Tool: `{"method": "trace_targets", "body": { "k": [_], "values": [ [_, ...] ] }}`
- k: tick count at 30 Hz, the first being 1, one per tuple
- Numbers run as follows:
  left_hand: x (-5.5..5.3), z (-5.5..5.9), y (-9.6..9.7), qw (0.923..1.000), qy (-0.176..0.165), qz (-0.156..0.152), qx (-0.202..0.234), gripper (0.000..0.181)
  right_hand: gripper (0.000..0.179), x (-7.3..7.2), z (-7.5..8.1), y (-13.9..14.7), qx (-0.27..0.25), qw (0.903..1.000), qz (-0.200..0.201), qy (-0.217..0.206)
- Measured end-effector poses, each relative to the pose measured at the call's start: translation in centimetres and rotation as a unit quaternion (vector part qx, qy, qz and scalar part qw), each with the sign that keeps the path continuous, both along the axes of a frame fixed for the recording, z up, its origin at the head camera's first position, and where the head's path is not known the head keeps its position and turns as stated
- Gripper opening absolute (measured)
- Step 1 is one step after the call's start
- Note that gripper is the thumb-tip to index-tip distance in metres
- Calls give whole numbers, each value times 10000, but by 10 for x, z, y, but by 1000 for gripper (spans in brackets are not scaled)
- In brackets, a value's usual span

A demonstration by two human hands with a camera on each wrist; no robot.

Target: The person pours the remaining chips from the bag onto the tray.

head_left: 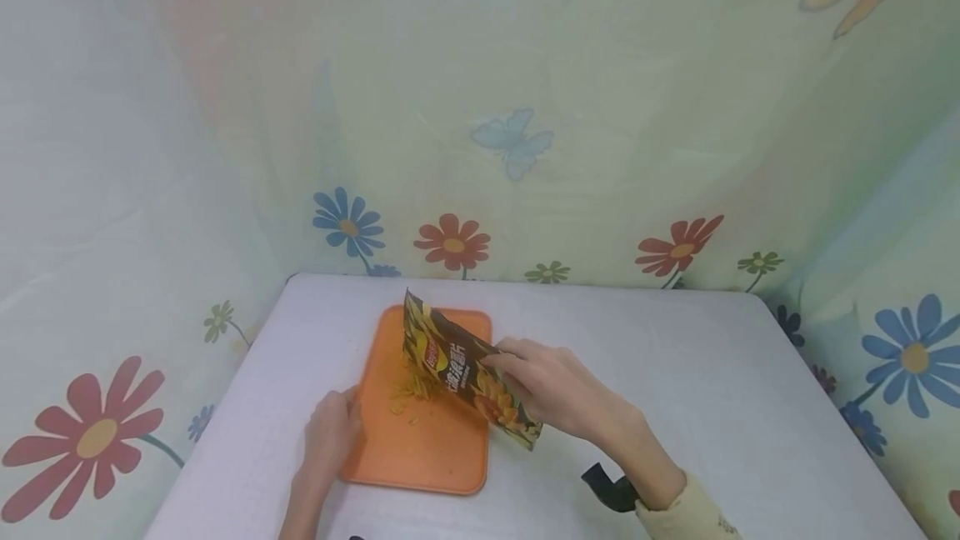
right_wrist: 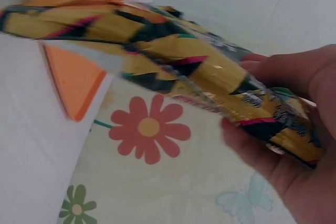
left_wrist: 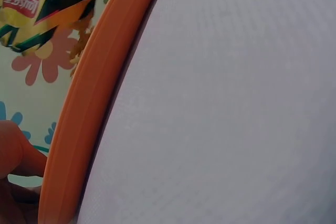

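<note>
My right hand grips a Lay's chip bag by its side, thumb on one face and fingers on the other. The bag is tilted over an orange tray, its far-left end low above the surface. A small heap of yellow chip pieces lies on the tray below that end, with a few loose bits nearer to me. At the tray's left edge, my left hand holds the rim between thumb and fingers. In the left wrist view the tray's rim runs diagonally past the fingers.
A white-covered table carries the tray. A black strap shows by my right wrist. Behind the table hangs a pale curtain printed with flowers and butterflies, which also runs along both sides.
</note>
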State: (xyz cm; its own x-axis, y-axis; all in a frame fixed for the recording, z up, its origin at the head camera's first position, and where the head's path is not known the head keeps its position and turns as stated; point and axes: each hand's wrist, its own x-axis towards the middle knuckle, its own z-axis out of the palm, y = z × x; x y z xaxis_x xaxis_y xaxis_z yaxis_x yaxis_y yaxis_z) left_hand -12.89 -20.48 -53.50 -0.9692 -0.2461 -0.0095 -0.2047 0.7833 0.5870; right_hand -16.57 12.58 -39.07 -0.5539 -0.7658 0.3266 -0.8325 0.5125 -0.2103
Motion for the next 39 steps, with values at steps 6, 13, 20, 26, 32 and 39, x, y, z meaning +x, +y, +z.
{"method": "trace_targets", "body": {
  "k": [6, 13, 20, 26, 32, 39],
  "values": [
    [-2, -1, -1, 10000, -51, 25, 8, 38, 24, 1, 4, 0, 34, 9999, -97, -71],
    [-2, -3, -1, 9999, -139, 47, -45, 38, 23, 2, 3, 0, -107, 9999, -88, 19],
    [-2, -5, -1, 9999, -82, 30, -62, 37, 24, 0, 2, 1, -274, 9995, 17, 182],
    [-1, -3, 1, 9999, -140, 44, -38, 38, 24, -1, 2, 4, -289, 9995, -51, 83],
    [-1, -2, 2, 9997, -219, 74, -22, 39, 24, 0, 5, 6, -284, 9994, -149, 135],
    [-1, -1, 1, 9996, -281, 82, 6, 40, 25, 1, 9, 4, -335, 9992, -146, 184]
  ]
}}
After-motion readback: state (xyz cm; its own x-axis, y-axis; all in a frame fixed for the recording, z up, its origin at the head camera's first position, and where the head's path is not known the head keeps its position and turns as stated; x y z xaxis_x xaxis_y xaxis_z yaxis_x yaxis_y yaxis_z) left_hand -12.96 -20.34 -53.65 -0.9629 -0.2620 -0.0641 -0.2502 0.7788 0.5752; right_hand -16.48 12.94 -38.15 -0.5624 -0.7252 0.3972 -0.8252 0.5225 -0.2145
